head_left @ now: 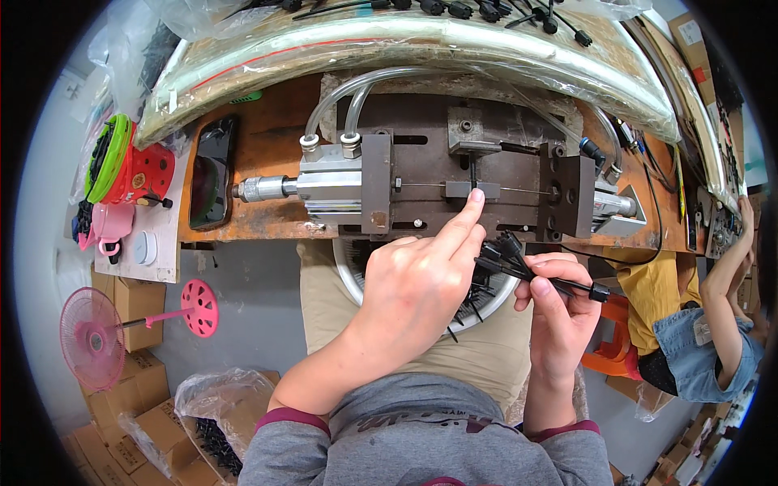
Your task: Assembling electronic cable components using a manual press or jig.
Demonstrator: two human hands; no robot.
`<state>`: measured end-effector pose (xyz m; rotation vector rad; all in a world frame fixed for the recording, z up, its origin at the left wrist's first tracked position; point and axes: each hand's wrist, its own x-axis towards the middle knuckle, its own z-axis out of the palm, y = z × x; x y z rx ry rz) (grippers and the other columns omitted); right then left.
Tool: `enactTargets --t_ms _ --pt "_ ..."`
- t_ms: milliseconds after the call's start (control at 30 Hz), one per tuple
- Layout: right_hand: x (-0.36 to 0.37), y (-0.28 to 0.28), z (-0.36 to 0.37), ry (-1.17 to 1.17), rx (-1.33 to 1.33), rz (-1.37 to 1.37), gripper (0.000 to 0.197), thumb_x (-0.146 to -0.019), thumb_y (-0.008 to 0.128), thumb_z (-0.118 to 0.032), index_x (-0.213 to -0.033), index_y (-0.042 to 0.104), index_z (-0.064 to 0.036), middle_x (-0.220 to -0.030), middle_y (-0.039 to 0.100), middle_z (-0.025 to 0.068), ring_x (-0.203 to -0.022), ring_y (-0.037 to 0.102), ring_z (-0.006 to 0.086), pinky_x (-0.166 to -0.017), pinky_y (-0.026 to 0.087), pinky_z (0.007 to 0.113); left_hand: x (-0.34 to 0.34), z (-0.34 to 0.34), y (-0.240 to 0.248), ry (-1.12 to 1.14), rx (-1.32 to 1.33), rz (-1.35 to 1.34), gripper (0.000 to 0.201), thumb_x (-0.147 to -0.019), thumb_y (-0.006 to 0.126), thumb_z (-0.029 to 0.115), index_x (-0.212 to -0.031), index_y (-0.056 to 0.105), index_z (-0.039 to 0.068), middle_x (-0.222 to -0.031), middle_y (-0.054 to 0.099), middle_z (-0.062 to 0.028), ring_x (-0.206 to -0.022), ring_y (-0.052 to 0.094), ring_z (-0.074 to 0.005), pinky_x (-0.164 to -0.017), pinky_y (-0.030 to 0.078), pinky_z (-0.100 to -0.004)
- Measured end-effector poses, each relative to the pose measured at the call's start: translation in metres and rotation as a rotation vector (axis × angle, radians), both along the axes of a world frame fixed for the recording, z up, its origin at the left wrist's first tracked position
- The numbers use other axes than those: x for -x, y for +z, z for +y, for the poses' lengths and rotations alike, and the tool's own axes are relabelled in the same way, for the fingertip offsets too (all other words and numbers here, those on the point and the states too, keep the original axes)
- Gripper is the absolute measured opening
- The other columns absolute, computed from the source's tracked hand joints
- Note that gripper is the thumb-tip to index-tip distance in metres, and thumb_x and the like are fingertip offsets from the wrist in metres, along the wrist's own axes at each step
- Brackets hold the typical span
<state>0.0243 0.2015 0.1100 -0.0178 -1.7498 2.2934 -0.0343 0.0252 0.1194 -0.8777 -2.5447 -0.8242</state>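
My left hand (421, 279) reaches over a dark metal fixture (425, 170), index finger stretched out. Its tip touches a thin black rod (473, 164) at the small centre block (458, 190); the other fingers bend underneath and the thumb is hidden. Closed around several black plastic rods with knobbed ends (579, 288) is my right hand (559, 304), just right of the left one. A thin metal wire (425, 185) runs sideways across the fixture through the block. Below my hands, a round white basket (350, 279) on my lap contains more black rods, partly hidden.
Metal cylinders (328, 182) with clear hoses (356, 81) flank the fixture. A phone (212, 174) lies left on the wooden bench. Behind is a plastic-covered ledge (421, 40) with black parts. A pink fan (93, 340) and cartons stand left; another person (689, 324) is at right.
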Motion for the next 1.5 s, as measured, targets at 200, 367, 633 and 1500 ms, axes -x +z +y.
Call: enactTargets --t_ms 200,367,633,1500 --pt "-0.0009 -0.0021 0.0007 -0.006 -0.001 -0.011 0.012 -0.089 0.064 0.004 -0.101 0.065 0.0045 -0.108 0.062 0.0184 -0.077 0.066 0.0167 -0.064 0.057 0.026 -0.0013 0.0009 0.0020 0.024 0.007 -0.033 0.032 -0.066 0.072 0.001 -0.098 0.070 0.002 -0.128 0.065 -0.0090 -0.063 0.069 -0.0216 -0.058 0.054 -0.0298" --pt "-0.0015 -0.0020 0.0008 -0.013 -0.001 -0.011 0.013 -0.089 0.064 0.005 -0.101 0.064 0.0046 -0.108 0.062 0.0185 -0.077 0.066 0.0168 -0.064 0.057 0.026 -0.0011 0.0007 0.0002 0.027 0.009 -0.032 0.033 -0.065 0.072 0.000 -0.099 0.070 0.003 -0.129 0.065 -0.0086 -0.062 0.068 -0.0210 -0.058 0.055 -0.0296" --pt "-0.0013 -0.0015 0.0002 -0.016 0.000 -0.013 0.012 -0.089 0.063 0.005 -0.101 0.064 0.0047 -0.108 0.062 0.0190 -0.077 0.066 0.0175 -0.063 0.057 0.027 -0.0013 -0.0002 -0.0004 0.019 0.021 -0.018 0.031 -0.068 0.071 0.000 -0.098 0.070 0.002 -0.129 0.065 -0.0085 -0.062 0.068 -0.0200 -0.059 0.054 -0.0291" --pt "-0.0041 0.0005 0.0057 -0.038 0.042 0.004 0.014 -0.089 0.061 0.004 -0.103 0.062 0.0036 -0.108 0.061 0.0203 -0.074 0.065 0.0184 -0.060 0.055 0.027 0.0000 0.0011 0.0020 0.034 0.067 -0.017 0.022 -0.075 0.074 0.008 -0.097 0.071 0.003 -0.125 0.067 -0.0079 -0.061 0.067 -0.0187 -0.057 0.053 -0.0275"
